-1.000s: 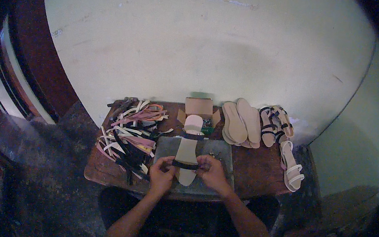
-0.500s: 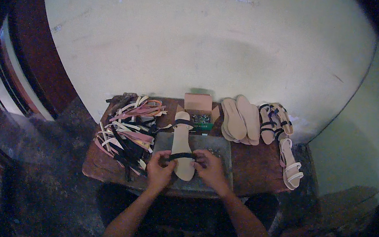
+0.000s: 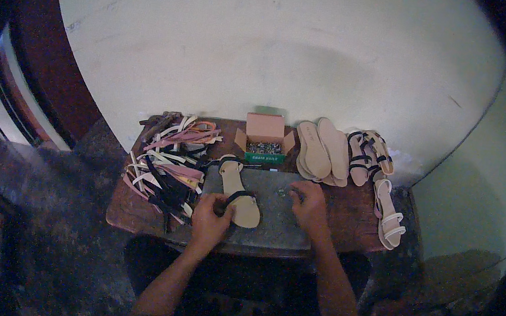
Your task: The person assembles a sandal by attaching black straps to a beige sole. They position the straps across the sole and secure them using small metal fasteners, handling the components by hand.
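A tan sandal sole (image 3: 239, 194) with black straps lies on a grey slab (image 3: 271, 228) on the low wooden table (image 3: 353, 210). My left hand (image 3: 209, 219) grips the sole at its near end, by the black strap. My right hand (image 3: 308, 199) has its fingers bent down on the slab, beside a few small nails (image 3: 283, 190). Whether it holds one I cannot tell.
An open cardboard box of nails (image 3: 264, 142) stands at the back. A heap of coloured straps (image 3: 169, 160) fills the table's left side. Stacked bare soles (image 3: 323, 151) and finished sandals (image 3: 369, 158), (image 3: 388, 213) lie right. A pale wall rises behind.
My right hand has left the sandal and moved right to the nails on the slab. The sole has turned a little, and my left hand alone holds it.
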A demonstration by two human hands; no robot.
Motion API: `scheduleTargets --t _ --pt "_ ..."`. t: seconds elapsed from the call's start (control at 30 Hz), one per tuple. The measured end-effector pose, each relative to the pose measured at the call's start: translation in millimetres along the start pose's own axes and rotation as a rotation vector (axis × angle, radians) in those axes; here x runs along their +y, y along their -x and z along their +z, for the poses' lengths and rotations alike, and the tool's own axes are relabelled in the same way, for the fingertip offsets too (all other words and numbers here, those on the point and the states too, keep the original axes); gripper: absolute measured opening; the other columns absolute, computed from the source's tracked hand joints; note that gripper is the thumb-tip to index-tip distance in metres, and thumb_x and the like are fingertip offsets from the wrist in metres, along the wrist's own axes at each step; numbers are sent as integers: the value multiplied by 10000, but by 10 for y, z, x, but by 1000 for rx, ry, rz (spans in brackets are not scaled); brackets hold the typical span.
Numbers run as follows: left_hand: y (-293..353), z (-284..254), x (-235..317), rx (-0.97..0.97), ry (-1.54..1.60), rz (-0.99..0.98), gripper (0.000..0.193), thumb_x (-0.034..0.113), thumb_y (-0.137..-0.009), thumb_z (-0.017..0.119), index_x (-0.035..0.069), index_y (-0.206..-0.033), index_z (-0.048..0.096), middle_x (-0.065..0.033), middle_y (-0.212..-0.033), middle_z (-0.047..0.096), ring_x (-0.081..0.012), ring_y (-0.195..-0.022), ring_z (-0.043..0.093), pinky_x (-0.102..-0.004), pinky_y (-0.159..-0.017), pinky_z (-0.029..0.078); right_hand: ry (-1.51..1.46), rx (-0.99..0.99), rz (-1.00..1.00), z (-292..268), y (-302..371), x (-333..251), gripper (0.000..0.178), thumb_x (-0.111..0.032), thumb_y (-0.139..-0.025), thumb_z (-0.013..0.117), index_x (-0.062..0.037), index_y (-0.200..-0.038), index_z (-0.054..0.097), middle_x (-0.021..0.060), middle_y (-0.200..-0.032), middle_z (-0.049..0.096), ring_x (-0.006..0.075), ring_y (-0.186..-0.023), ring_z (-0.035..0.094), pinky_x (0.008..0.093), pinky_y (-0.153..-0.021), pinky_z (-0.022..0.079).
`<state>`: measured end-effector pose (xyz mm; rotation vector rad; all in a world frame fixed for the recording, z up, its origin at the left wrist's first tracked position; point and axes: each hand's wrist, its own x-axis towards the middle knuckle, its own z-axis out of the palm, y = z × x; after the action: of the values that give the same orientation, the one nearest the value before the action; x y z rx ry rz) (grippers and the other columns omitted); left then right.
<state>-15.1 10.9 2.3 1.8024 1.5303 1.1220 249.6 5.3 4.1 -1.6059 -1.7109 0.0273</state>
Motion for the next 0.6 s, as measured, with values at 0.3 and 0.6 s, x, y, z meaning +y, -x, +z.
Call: scheduleTargets --t 0.3,0.6 --pt "-47 -95 -59 -155 179 -31 490 228 -747 793 43 -1156 597 -117 -1052 605 -199 -783 622 -343 -743 522 286 -98 -74 256 -30 -241 193 -102 -772 680 -143 -959 709 60 -1056 583 281 -1041 501 486 -880 369" --pt "-204 -398 -9 -272 78 -304 684 423 -712 817 20 -1204 566 -135 -979 659 -210 -808 653 -339 -736 525 267 -13 -134 224 37 -453 136 -77 -772 673 -84 -907 652 79 -938 612 296 -962 548 461 -853 405"
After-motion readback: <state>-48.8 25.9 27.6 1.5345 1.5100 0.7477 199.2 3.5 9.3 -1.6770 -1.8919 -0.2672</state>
